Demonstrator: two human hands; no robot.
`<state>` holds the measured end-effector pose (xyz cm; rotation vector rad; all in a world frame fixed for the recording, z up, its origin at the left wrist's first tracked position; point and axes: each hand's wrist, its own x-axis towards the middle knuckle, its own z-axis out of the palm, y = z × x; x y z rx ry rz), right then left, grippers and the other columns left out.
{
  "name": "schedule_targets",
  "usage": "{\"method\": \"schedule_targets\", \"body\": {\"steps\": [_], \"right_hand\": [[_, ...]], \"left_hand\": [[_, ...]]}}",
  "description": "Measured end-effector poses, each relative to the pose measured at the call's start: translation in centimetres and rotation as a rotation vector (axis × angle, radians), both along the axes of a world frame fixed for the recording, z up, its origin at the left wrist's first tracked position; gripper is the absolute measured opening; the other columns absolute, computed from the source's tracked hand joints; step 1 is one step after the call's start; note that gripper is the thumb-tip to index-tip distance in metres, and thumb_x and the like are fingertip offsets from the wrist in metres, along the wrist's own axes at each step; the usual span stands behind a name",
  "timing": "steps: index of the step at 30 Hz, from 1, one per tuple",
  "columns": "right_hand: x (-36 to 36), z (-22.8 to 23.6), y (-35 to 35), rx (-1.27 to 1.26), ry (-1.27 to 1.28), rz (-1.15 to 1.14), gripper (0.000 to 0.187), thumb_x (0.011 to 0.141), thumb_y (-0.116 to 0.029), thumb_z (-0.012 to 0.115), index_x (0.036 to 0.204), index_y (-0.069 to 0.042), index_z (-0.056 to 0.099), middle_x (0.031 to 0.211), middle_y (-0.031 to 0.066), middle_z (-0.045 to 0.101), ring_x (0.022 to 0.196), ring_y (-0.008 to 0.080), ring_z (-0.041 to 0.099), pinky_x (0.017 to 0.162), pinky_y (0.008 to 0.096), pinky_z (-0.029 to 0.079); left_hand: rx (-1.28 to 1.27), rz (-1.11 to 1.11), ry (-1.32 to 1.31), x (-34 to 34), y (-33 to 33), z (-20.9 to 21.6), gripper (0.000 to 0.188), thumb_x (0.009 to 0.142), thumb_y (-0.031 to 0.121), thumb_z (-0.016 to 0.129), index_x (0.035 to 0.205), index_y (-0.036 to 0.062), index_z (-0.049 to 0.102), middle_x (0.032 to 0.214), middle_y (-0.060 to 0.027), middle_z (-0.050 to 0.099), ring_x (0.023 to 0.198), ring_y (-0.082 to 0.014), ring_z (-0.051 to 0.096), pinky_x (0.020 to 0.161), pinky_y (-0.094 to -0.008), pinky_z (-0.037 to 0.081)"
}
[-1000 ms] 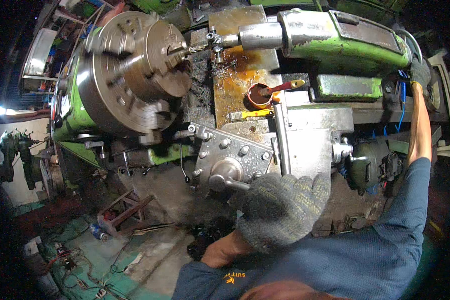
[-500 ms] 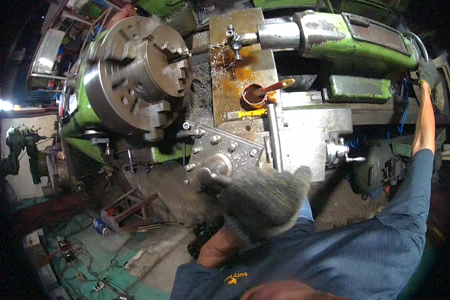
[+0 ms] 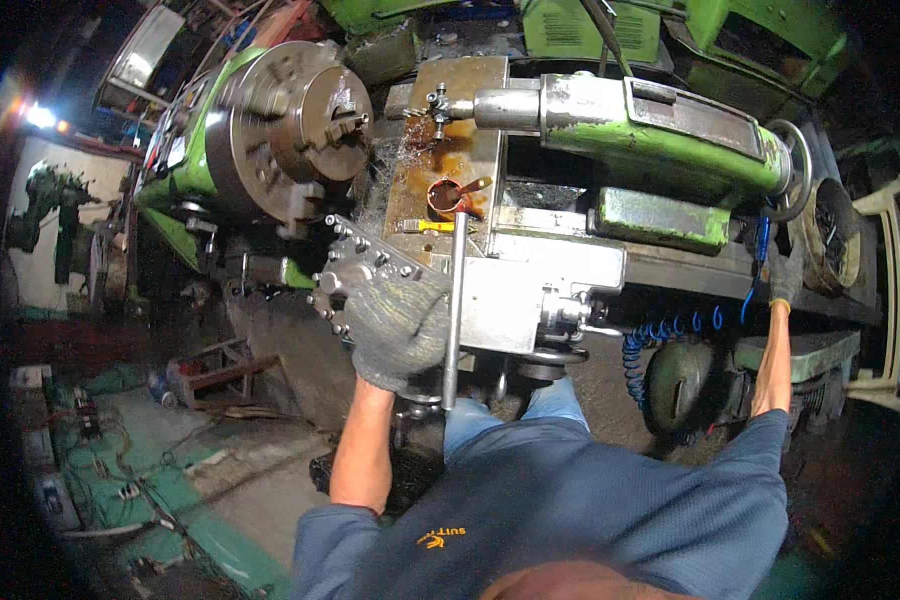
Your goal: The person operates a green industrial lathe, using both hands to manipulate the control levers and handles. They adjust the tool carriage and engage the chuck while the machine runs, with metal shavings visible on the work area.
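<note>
My left hand (image 3: 398, 325), in a grey knitted glove, lies over the near side of the lathe's bolted tool post (image 3: 370, 258). Its fingertips are hidden, so its grip does not show. A long steel bar (image 3: 455, 320) runs close along its right side. My right arm reaches far out to the right. The gloved right hand (image 3: 785, 278) is below the tailstock handwheel (image 3: 798, 170), close to a blue hose handle (image 3: 763, 240); its fingers are dark and unclear. To the left stands the big jawed chuck (image 3: 270, 140) with a round metal workpiece (image 3: 335, 125).
A cup of dark liquid (image 3: 440, 200) with a brush handle and a yellow-handled brush (image 3: 425, 226) rest on the oily carriage plate (image 3: 410, 180). The green tailstock (image 3: 660, 135) extends rightward. A coiled blue hose (image 3: 670, 328) hangs below. Cables (image 3: 130, 470) cross the floor.
My right hand has come off the tailstock handwheel and moved down towards the blue hose handle. My left hand remains at the tool post. The view has shifted, and the chuck looks less blurred.
</note>
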<state>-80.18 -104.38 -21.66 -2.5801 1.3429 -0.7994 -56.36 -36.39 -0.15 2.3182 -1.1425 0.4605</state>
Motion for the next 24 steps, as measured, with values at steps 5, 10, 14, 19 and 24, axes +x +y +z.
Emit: {"method": "schedule_targets", "body": {"steps": [5, 10, 14, 19, 24], "right_hand": [[4.7, -3.4, -1.3, 0.229, 0.143, 0.034, 0.092, 0.079, -0.041, 0.08, 0.151, -0.001, 0.038, 0.152, 0.0241, 0.044, 0.14, 0.0398, 0.042, 0.112, 0.0429, 0.036], [0.3, -14.3, -14.7, 0.059, 0.169, 0.098, 0.067, 0.074, -0.051, 0.078, 0.12, -0.005, 0.062, 0.104, 0.0245, 0.071, 0.098, 0.0441, 0.067, 0.083, 0.0495, 0.052], [2.8, -14.4, -13.1, 0.29, 0.13, 0.121, 0.066, 0.078, -0.046, 0.077, 0.128, -0.005, 0.059, 0.107, 0.0257, 0.07, 0.095, 0.0422, 0.066, 0.082, 0.048, 0.05], [-0.1, -6.5, -2.5, 0.545, -0.491, 0.153, 0.055, 0.098, -0.033, 0.064, 0.142, -0.003, 0.053, 0.139, 0.0105, 0.06, 0.122, 0.0242, 0.057, 0.107, 0.0378, 0.041], [-9.6, -1.7, 6.6, 0.501, -0.502, 0.283, 0.068, 0.094, -0.016, 0.072, 0.152, -0.001, 0.04, 0.141, 0.0125, 0.058, 0.127, 0.0207, 0.055, 0.11, 0.0369, 0.042]], "left_hand": [[0.034, 0.098, 0.0, -1.3, -1.0, 0.9, 0.022, 0.074, 0.007, 0.07, 0.094, 0.0106, 0.077, 0.089, -0.0091, 0.075, 0.08, -0.0291, 0.071, 0.075, -0.0403, 0.054], [-0.035, 0.088, 0.003, 0.5, -0.8, 1.1, 0.021, 0.075, 0.01, 0.069, 0.094, 0.0125, 0.077, 0.087, -0.0091, 0.074, 0.079, -0.0296, 0.07, 0.073, -0.0405, 0.053], [0.019, 0.177, 0.0, -1.0, -1.6, 1.1, 0.021, 0.076, 0.011, 0.069, 0.094, 0.0125, 0.077, 0.087, -0.0086, 0.074, 0.078, -0.0297, 0.07, 0.074, -0.0414, 0.053], [-0.016, 0.149, -0.011, -1.7, -1.4, 0.6, 0.021, 0.076, 0.015, 0.071, 0.095, 0.0114, 0.077, 0.087, -0.0087, 0.074, 0.077, -0.0286, 0.07, 0.072, -0.0407, 0.053], [-0.115, 0.085, -0.095, -0.3, -1.2, 0.2, 0.02, 0.078, 0.022, 0.072, 0.094, 0.0129, 0.078, 0.086, -0.0082, 0.073, 0.082, -0.0298, 0.068, 0.079, -0.0446, 0.051]]}}
